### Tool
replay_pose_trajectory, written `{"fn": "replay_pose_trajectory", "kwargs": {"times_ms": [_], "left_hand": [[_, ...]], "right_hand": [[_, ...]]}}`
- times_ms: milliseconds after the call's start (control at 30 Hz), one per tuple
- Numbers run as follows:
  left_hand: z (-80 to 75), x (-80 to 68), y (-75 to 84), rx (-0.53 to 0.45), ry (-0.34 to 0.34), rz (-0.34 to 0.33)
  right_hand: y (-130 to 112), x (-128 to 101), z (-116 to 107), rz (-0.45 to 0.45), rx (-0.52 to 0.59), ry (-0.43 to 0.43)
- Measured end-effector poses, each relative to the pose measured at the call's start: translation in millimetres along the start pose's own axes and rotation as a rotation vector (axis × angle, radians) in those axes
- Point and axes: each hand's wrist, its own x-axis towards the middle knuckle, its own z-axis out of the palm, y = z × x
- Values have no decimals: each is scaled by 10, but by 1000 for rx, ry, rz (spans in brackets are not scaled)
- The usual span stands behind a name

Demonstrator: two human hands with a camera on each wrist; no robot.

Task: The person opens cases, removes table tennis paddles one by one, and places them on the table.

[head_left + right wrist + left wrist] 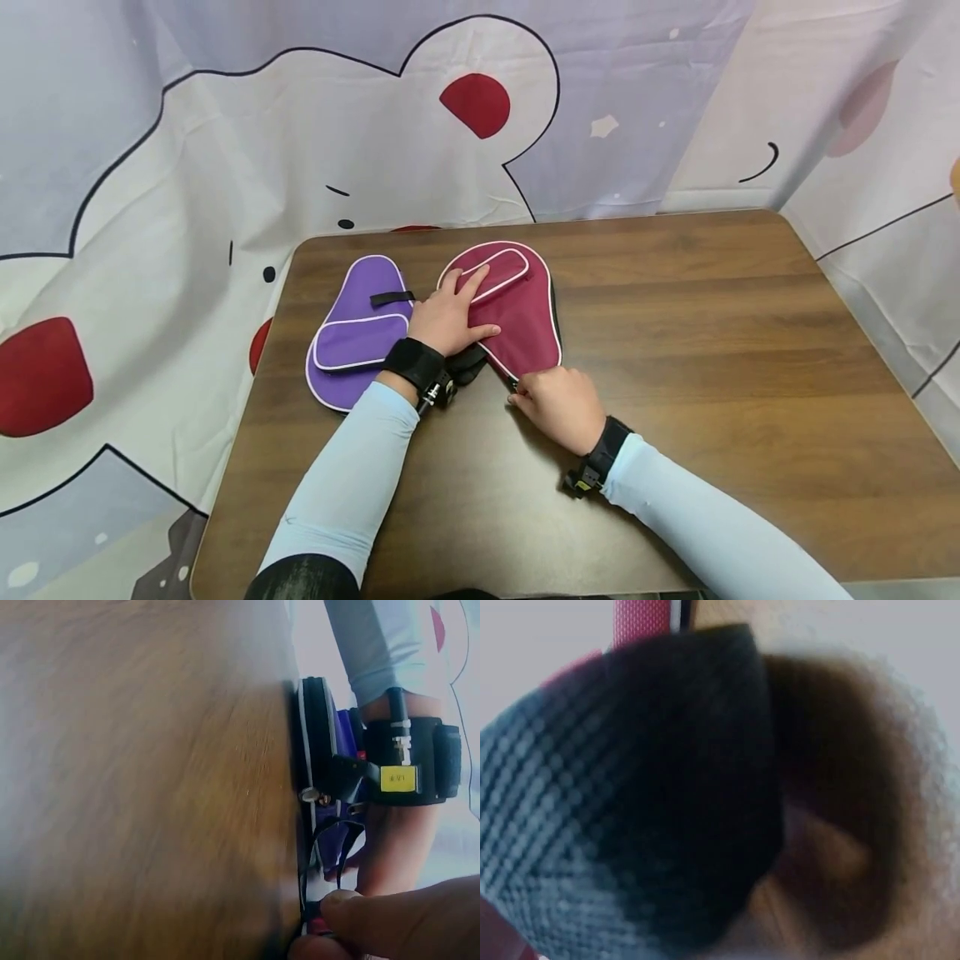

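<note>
Maroon paddle case [517,304] lies flat on the wooden table [712,350], left of centre, touching a purple case [352,333] on its left. Left hand [450,317] rests on the maroon case, fingers spread and straight, pressing it down. Right hand [558,404] sits at the case's near, narrow end, fingers curled and pinching at the zipper; the pull itself is too small to confirm. Left wrist view is blurred, blocked by dark fabric. Right wrist view shows the cases edge-on only.
</note>
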Motion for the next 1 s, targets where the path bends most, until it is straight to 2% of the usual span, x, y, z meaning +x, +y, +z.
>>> {"fn": "replay_pose_trajectory", "kwargs": {"times_ms": [267, 367, 467, 533, 700, 867, 1000], "left_hand": [[24, 9, 55, -11, 5, 39], [38, -19, 102, -13, -11, 48], [55, -76, 154, -25, -27, 60], [74, -111, 190, -26, -35, 69], [101, -143, 285, -17, -35, 100], [204, -61, 364, -34, 1, 140], [297, -2, 470, -24, 5, 146]], "right_hand": [[67, -65, -20, -14, -25, 19], [174, -132, -71, -5, 53, 36], [352, -183, -158, 75, 196, 58], [500, -195, -229, 173, 286, 69], [878, -147, -378, 398, 384, 36], [1076, -145, -401, 502, 492, -31], [1175, -201, -386, 539, 550, -46]]}}
